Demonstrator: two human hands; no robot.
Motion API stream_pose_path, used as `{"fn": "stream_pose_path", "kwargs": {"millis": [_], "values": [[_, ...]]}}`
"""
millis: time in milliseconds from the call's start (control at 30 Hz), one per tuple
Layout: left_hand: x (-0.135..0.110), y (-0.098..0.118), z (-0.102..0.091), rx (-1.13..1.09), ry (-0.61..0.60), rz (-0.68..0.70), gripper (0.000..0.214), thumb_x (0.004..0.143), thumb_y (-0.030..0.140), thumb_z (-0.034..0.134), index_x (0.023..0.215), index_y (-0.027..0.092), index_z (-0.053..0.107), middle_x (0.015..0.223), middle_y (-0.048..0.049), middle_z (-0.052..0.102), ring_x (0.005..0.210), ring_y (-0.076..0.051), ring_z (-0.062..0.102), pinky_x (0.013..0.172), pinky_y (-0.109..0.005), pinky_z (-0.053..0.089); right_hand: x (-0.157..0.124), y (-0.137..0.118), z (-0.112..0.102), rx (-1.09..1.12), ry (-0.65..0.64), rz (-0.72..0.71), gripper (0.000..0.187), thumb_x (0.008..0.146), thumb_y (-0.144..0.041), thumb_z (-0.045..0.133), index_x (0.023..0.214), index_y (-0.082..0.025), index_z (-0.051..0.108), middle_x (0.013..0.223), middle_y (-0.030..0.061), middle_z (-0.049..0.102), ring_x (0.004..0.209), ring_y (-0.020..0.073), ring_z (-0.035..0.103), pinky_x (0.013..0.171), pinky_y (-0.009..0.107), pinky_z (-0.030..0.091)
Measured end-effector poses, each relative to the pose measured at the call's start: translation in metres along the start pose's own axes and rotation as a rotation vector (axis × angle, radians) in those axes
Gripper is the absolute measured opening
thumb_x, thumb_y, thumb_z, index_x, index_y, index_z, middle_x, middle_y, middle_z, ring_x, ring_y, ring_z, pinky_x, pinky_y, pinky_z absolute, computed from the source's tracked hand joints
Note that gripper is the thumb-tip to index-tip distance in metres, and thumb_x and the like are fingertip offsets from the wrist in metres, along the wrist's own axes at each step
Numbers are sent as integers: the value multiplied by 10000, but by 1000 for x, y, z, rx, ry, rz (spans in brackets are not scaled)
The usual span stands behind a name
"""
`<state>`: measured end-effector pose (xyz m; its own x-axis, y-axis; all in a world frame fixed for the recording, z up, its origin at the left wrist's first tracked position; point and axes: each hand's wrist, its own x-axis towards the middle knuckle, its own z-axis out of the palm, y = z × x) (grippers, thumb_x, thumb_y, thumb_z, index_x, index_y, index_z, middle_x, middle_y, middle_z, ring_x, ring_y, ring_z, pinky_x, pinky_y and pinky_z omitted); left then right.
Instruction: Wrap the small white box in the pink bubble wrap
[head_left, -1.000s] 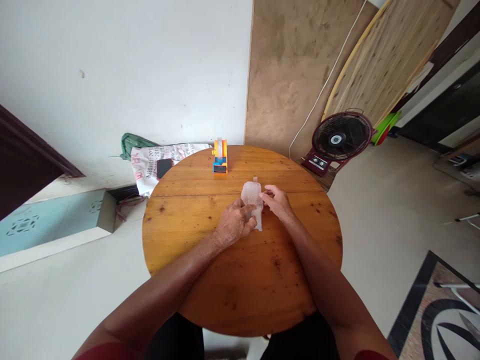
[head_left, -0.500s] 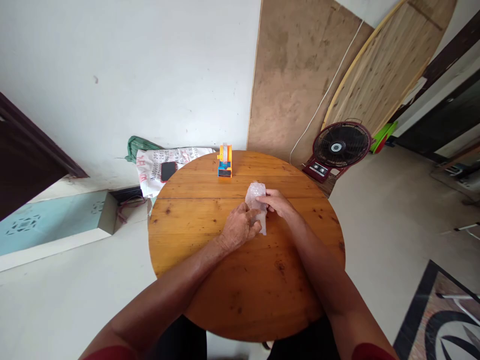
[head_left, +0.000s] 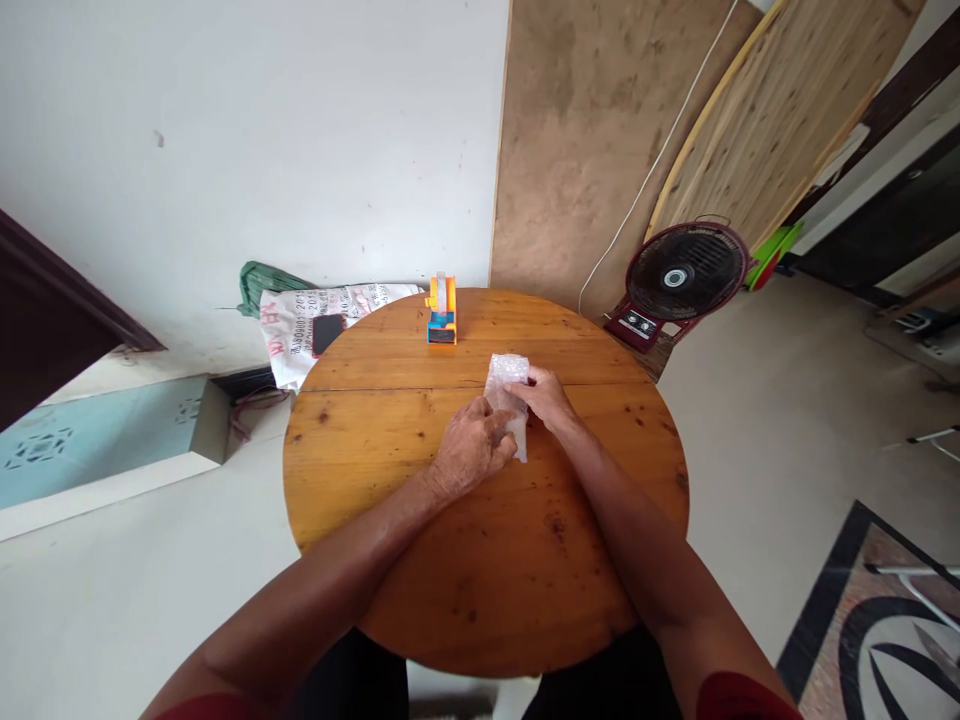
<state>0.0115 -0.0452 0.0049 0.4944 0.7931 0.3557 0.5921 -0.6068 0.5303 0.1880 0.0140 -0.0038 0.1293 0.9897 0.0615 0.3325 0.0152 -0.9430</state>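
A small piece of clear bubble wrap (head_left: 508, 370) is held over the round wooden table, its bubbled top part facing up. Whether anything lies inside it cannot be made out. On its right edge my right hand (head_left: 546, 396) is closed, with the thumb on the front face and the other fingers behind. My left hand (head_left: 476, 442) grips the lower left side, fingers bent across the wrap, so part of the sheet is hidden. Beyond both hands, an orange and blue tape dispenser (head_left: 442, 312) with a roll of clear tape stands upright near the table's far edge.
The round wooden table (head_left: 480, 590) fills the middle. Behind it are a white printed sack (head_left: 375, 297) and a wall. A dark red fan (head_left: 677, 280) stands at the back right, and a pale blue box (head_left: 112, 440) lies on the floor at left.
The top of the bubble wrap looks flatter and straighter than before. Both hands keep their hold with small finger shifts. The whole view has shifted slightly.
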Motion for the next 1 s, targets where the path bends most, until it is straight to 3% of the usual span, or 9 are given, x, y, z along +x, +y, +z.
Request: {"fn": "stream_pose_path", "kwargs": {"millis": [200, 433, 800, 1000], "values": [[0, 2, -2, 9, -11, -19, 362, 839, 233, 565, 1169, 190, 709, 958, -90, 599, 933, -223, 600, 905, -360, 504, -2, 2, 9, -28, 66, -20, 236, 627, -369, 649, 764, -179, 616, 664, -42, 570, 629, 127, 484, 570, 240, 411], [1, 3, -3, -13, -17, -37, 361, 834, 220, 565, 1161, 177, 711, 959, -94, 589, 917, -222, 600, 900, -357, 514, -12, -7, 17, 233, 36, 85, 292, 615, -396, 662, 805, -194, 569, 712, -32, 599, 640, 128, 529, 600, 247, 450], [1, 1, -1, -82, -15, -77, 383, 822, 212, 585, 1184, 171, 702, 962, -75, 585, 848, -185, 595, 864, -324, 520, -16, -18, 19, 631, -58, 182, 389, 530, -291, 785, 870, -197, 622, 751, -21, 686, 661, 153, 623, 672, 294, 529], [3, -1, -1, -142, -39, -122, 387, 814, 207, 586, 1180, 183, 709, 1018, -71, 608, 809, -156, 603, 830, -286, 522, -17, -28, 14, 566, -61, 147, 340, 555, -261, 749, 871, -197, 639, 762, -16, 699, 677, 161, 631, 675, 289, 534]]}}
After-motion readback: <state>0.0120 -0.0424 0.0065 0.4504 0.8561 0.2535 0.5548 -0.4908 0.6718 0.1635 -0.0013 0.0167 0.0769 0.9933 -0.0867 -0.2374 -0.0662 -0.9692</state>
